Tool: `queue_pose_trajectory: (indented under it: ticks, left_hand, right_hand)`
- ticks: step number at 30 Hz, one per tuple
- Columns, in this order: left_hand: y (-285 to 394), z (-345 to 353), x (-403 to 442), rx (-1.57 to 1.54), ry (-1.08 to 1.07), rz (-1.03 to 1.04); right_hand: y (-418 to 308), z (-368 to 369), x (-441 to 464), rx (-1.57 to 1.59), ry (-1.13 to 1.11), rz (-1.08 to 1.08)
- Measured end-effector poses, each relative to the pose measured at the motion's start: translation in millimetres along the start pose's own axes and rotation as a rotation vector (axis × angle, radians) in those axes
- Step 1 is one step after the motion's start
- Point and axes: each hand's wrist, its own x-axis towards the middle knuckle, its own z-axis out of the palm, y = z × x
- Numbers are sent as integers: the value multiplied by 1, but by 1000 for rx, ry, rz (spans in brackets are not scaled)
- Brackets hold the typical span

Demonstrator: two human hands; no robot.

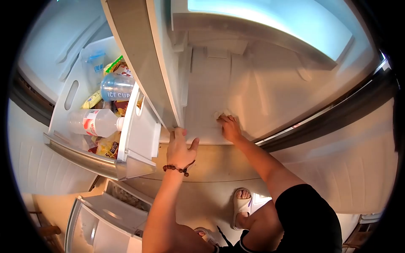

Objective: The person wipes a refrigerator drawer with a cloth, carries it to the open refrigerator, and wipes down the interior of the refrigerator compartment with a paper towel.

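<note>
My right hand [230,127] presses a crumpled whitish cloth or tissue [221,114] on the floor of the open refrigerator compartment [206,88], near its front edge. The fingers curl over the cloth and partly hide it. My left hand [181,148], with a beaded bracelet [178,170] at the wrist, rests at the lower end of the vertical divider [156,63]. Its thumb stands apart from the fingers, and nothing shows in it.
A pulled-out drawer [141,130] at the left holds a clear bottle [96,122], an ice cup [117,87] and packets. Below it another drawer [109,219] sticks out. A shelf [253,29] spans the compartment's top. An open door [346,156] stands at the right.
</note>
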Motion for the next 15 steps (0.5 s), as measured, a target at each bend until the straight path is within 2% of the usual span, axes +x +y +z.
queue_pose_trajectory:
  ticks: [1, 2, 4, 5, 6, 7, 8, 10, 11, 13, 15]
  left_hand:
    - [-4, -1, -1, 44, -48, -20]
    - [-7, -4, -2, 46, -55, -29]
    - [-10, -11, 0, 169, -192, -104]
    - [-10, -11, 3, 172, -186, -102]
    - [-11, -11, 1, 199, -319, -140]
    - [-14, -12, 0, 230, -452, -180]
    - [-18, -11, 0, 238, -443, -182]
    - [-23, -4, -6, 297, -619, -220]
    - [-18, -4, -3, 351, -719, -242]
    - [-22, 2, -4, 343, -761, -240]
    - [-23, 2, 3, 344, -791, -212]
  right_hand:
    - [-2, -9, -1, -134, -92, -54]
    - [-7, -15, 2, -129, -101, -50]
    - [-16, -21, 21, -134, 149, 38]
    - [-12, -6, 28, -150, 156, 48]
    - [-8, 12, 31, -146, 159, 46]
    - [-8, 32, 31, -127, 13, 58]
    - [-14, 47, 35, -105, -129, 64]
    - [-50, 73, 21, 36, -142, -180]
    - [-68, 72, 12, 38, -144, -179]
    - [-106, 49, -6, 122, -77, -249]
    - [-94, 37, -8, 113, -104, -306]
